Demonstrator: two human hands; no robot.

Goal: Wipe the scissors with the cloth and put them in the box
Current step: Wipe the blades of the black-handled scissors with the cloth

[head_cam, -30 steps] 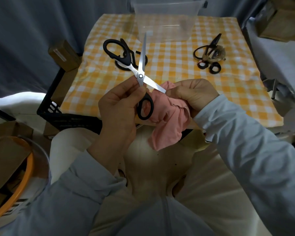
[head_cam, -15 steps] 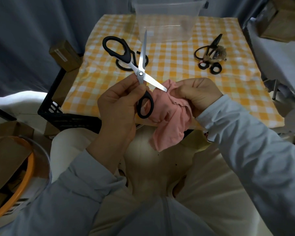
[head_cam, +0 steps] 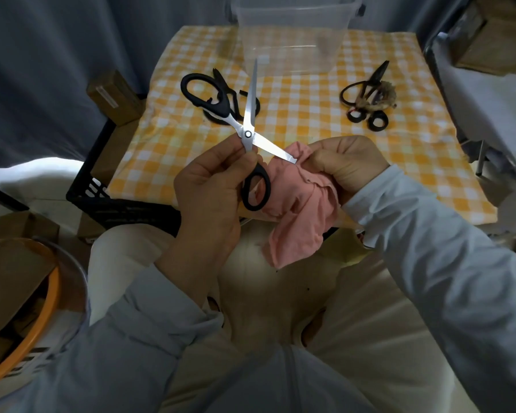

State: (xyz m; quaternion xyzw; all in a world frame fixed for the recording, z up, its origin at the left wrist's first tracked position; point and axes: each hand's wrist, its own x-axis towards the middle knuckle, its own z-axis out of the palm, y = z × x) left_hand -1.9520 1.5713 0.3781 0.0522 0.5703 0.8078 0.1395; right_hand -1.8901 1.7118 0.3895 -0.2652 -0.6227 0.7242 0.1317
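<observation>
Above the person's lap, in front of the surface (head_cam: 310, 120) with its yellow-and-white checked cover, the left hand (head_cam: 209, 192) holds the scissors (head_cam: 248, 134), pinching them just below the pivot with curled fingers. The scissors are opened wide: one blade points up toward the clear plastic box (head_cam: 292, 34) at the far edge of the surface, the other blade points to the right and its tip touches the pink cloth (head_cam: 298, 222). The right hand (head_cam: 346, 162) is closed around the bunched cloth, which hangs down from the fist. One black handle loop is just beside the left fingers, in front of the cloth; the other loop stands up to the left. On the surface at the right lies another dark pair of scissors (head_cam: 365, 93), apart from the box. A black crate (head_cam: 116, 201) stands at the left side of the surface
</observation>
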